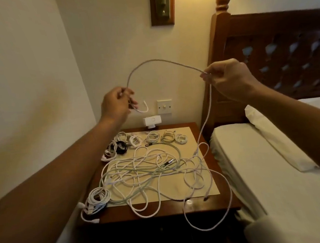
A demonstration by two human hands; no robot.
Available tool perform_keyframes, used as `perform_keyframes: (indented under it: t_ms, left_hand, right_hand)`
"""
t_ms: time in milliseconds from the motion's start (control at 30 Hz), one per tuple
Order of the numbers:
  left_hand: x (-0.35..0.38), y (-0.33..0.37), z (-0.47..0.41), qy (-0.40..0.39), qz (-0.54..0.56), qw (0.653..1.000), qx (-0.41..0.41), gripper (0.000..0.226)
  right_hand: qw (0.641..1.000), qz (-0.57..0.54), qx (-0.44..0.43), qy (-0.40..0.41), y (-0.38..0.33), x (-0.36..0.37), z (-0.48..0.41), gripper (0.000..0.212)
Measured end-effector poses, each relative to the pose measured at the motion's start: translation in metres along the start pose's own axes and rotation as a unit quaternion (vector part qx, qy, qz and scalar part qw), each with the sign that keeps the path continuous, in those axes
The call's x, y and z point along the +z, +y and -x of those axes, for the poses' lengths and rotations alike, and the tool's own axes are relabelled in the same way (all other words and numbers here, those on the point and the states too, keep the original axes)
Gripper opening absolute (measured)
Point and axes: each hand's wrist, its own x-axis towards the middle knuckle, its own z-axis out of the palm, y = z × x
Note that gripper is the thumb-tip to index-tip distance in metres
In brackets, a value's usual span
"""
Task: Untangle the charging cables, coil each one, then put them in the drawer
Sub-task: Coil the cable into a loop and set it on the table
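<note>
I hold one white charging cable (161, 61) up in the air above the nightstand (163, 211). My left hand (115, 104) pinches it near its end, whose short tip curls out to the right. My right hand (227, 78) grips the same cable farther along, so it arches between my hands. From my right hand it drops down into the tangle of white cables (152, 172) spread over the cream mat (187, 134). Several small coiled cables (152, 137) lie in a row at the back of the mat. The drawer is not visible.
A bigger white coil (97, 201) hangs at the nightstand's front left corner, a black coil (121, 147) lies at the back left. A white adapter (152, 121) sits under a wall switch (164, 106). The bed (266, 170) and wooden headboard (277, 53) stand close on the right.
</note>
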Motion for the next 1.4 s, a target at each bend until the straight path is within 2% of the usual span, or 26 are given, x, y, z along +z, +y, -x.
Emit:
perform_keyframes:
  t_ms: [67, 167, 233, 333, 433, 567, 700, 800, 867, 900, 967, 1033, 1067, 1167, 1233, 1400]
  left_hand:
    - [-0.009, 0.028, -0.001, 0.011, 0.012, 0.999, 0.052, 0.019]
    - [-0.013, 0.060, 0.013, -0.015, 0.018, 0.991, 0.134, 0.019]
    - [-0.014, 0.074, 0.028, -0.045, -0.015, 0.984, 0.174, 0.021]
    - [-0.012, 0.081, 0.056, -0.085, -0.099, 0.974, 0.184, 0.020]
    - [-0.016, 0.069, 0.084, -0.072, -0.135, 0.978, 0.144, 0.020]
    - [-0.034, 0.043, 0.116, -0.048, -0.096, 0.992, 0.060, 0.020]
    - [-0.036, 0.016, 0.145, -0.064, -0.061, 0.996, -0.023, 0.020]
    - [-0.038, 0.005, 0.153, -0.043, -0.034, 0.997, -0.053, 0.021]
    - [-0.042, -0.001, 0.153, -0.019, -0.022, 0.997, -0.065, 0.020]
    - [-0.044, -0.003, 0.153, -0.007, -0.014, 0.997, -0.072, 0.019]
    - [-0.047, -0.008, 0.152, 0.011, 0.024, 0.996, -0.088, 0.019]
    - [-0.047, -0.010, 0.151, 0.020, 0.057, 0.994, -0.095, 0.018]
    - [-0.045, -0.012, 0.150, 0.026, 0.061, 0.993, -0.094, 0.018]
    - [-0.034, -0.018, 0.146, 0.051, 0.082, 0.991, -0.096, 0.017]
    - [-0.024, -0.021, 0.144, 0.055, 0.117, 0.985, -0.114, 0.015]
    - [-0.003, -0.027, 0.142, 0.049, 0.195, 0.967, -0.154, 0.011]
  right_hand:
    - [1.000, 0.013, 0.005, -0.023, 0.007, -0.006, 0.006, 0.021]
    - [0.999, 0.014, 0.019, -0.035, 0.008, -0.013, 0.018, 0.019]
    - [0.998, -0.022, 0.039, -0.033, 0.002, -0.018, 0.024, 0.014]
    - [0.990, -0.077, 0.060, -0.103, -0.010, -0.019, 0.037, 0.013]
    - [0.980, -0.119, 0.066, -0.145, -0.017, -0.014, 0.053, 0.014]
    - [0.977, -0.164, 0.061, -0.122, -0.017, -0.015, 0.068, 0.021]
    - [0.961, -0.138, 0.066, -0.228, -0.025, 0.002, 0.087, 0.028]
    - [0.954, -0.119, 0.071, -0.265, -0.024, 0.021, 0.100, 0.050]
    - [0.951, -0.154, 0.105, -0.248, -0.012, 0.028, 0.109, 0.062]
    - [0.951, -0.175, 0.122, -0.224, -0.002, 0.030, 0.114, 0.060]
    - [0.953, -0.203, 0.162, -0.157, 0.020, 0.035, 0.125, 0.044]
    - [0.961, -0.138, 0.207, -0.122, 0.040, 0.046, 0.139, 0.022]
    - [0.960, -0.084, 0.224, -0.143, 0.050, 0.053, 0.148, 0.016]
    - [0.932, 0.022, 0.246, -0.264, 0.069, 0.082, 0.172, 0.019]
    - [0.920, 0.034, 0.267, -0.286, 0.077, 0.099, 0.184, 0.023]
    - [0.953, 0.006, 0.263, -0.150, 0.081, 0.121, 0.176, 0.028]
